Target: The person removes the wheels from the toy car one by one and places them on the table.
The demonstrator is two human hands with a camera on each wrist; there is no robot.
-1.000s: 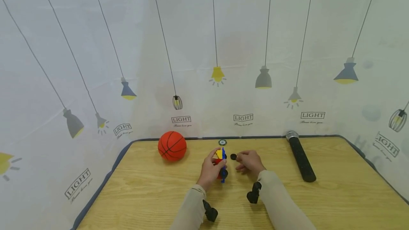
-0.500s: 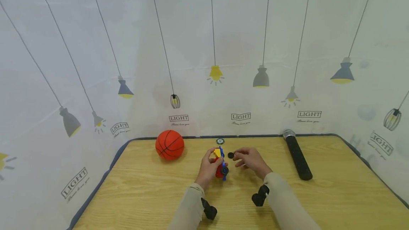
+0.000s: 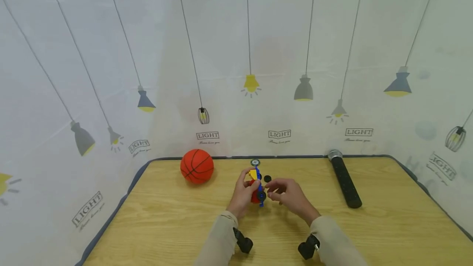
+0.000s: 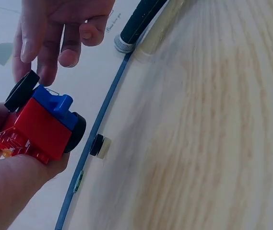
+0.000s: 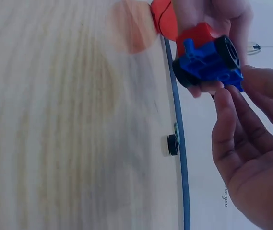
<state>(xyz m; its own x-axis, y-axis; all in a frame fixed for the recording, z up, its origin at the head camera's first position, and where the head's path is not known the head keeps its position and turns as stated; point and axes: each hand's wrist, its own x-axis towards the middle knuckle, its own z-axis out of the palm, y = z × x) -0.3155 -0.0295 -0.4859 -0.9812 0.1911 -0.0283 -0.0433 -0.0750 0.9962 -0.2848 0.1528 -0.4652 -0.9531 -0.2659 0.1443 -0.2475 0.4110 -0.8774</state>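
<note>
In the head view my left hand (image 3: 241, 195) grips a small toy car, with thumb and fingers on its body. The left wrist view shows the toy car (image 4: 42, 127) with a red body, a blue underside and black wheels; a yellow part shows in the head view. Just right of it is my right hand (image 3: 292, 197), fingers loosely bent and apart. In the right wrist view its fingertips (image 5: 225, 103) lie close to the car's blue end; whether they touch it I cannot tell. A loose black wheel (image 3: 267, 178) lies on the table beyond the right hand.
A red basketball (image 3: 197, 166) sits at the back left of the wooden table (image 3: 166, 225). A black microphone (image 3: 345, 180) with a silver head lies on the right. Near the back edge is a small round patterned disc (image 3: 255, 162). A lamp-printed cloth (image 3: 221, 52) surrounds the table.
My right hand has drawn back from the loose wheel, toward me and closer to the toy car. The left hand keeps its hold, and the car has turned slightly.
</note>
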